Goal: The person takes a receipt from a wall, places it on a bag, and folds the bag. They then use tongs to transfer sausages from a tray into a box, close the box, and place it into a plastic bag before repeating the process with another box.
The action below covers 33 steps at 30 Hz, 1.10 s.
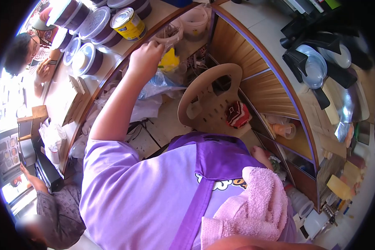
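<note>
My left hand (146,56) is raised over the edge of the counter with its fingers curled into a fist. Whatever it may hold is hidden. Close by stands a yellow labelled can (129,26). Beyond the fist, lower down, lie a yellow packet (169,61) and clear plastic bags (156,84). Of my right hand (260,157), only a small part seems to show beside the purple apron (225,162); its fingers cannot be made out. A pink towel (254,204) lies over my right shoulder.
Lidded tubs (95,25) crowd the counter. A brown plastic chair (212,96) holds a red patterned cloth (238,115). Wooden cabinets (254,62) curve along the right, with clear containers (311,66) on top. Two people (58,216) are at the left, across the counter.
</note>
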Available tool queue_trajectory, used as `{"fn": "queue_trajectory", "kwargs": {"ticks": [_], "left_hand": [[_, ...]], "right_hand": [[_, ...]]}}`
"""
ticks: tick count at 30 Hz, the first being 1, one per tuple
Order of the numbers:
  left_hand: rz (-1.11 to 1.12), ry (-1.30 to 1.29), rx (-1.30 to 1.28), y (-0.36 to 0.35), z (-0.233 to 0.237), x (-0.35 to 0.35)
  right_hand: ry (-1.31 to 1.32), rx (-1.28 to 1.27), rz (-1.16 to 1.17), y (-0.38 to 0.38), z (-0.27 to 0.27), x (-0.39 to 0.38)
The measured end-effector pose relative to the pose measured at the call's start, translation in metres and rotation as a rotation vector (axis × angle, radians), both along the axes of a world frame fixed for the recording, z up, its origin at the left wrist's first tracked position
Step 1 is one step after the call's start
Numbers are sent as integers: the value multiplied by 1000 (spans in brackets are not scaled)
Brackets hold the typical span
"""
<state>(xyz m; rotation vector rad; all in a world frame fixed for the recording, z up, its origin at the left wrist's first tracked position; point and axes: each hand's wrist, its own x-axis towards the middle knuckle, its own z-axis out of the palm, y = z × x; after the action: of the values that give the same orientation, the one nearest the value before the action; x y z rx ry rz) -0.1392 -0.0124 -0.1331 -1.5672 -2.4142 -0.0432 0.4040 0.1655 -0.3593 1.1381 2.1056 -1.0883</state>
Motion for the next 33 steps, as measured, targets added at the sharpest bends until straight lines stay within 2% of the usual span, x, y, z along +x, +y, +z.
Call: {"fn": "queue_trajectory", "kwargs": {"ticks": [2, 3, 4, 6, 8, 10, 15, 17, 18, 20, 24, 27, 29, 30, 32, 33], "left_hand": [[167, -112, -118, 7, 12, 8], [230, -89, -78, 9, 21, 12], [236, -91, -81, 8, 22, 11], [253, -138, 72, 6, 18, 1], [274, -203, 48, 3, 12, -9], [362, -268, -82, 4, -1, -16], [328, -331, -26, 11, -19, -27], [172, -503, 93, 14, -28, -34], [176, -506, 92, 14, -34, -37], [277, -516, 13, 11, -47, -41], [186, -381, -35, 9, -61, -44], [221, -457, -74, 13, -72, -47], [320, -374, -162, 16, -77, -51], [314, -372, -163, 17, -74, -52], [325, -492, 98, 16, -54, -47], [332, -528, 74, 14, -34, -42]], "right_hand": [[-7, 46, 39, 0, 9, -17], [-7, 45, 43, -1, 19, -28], [23, 68, 41, -2, 30, -38], [45, 83, 46, -1, 39, -51], [213, -1, 29, 3, 42, -63], [240, 17, 73, 8, 52, -77], [274, 61, 190, 15, 77, -109], [284, 71, 212, 16, 77, -115], [281, 69, 215, 16, 75, -116], [290, 60, 221, 15, 71, -118], [210, 43, 252, 12, 66, -122], [217, 61, 293, 7, 56, -114], [212, 59, 299, 6, 51, -113], [214, 60, 293, 6, 51, -114], [145, 29, 288, 4, 53, -116], [147, 32, 276, 4, 55, -117]]}}
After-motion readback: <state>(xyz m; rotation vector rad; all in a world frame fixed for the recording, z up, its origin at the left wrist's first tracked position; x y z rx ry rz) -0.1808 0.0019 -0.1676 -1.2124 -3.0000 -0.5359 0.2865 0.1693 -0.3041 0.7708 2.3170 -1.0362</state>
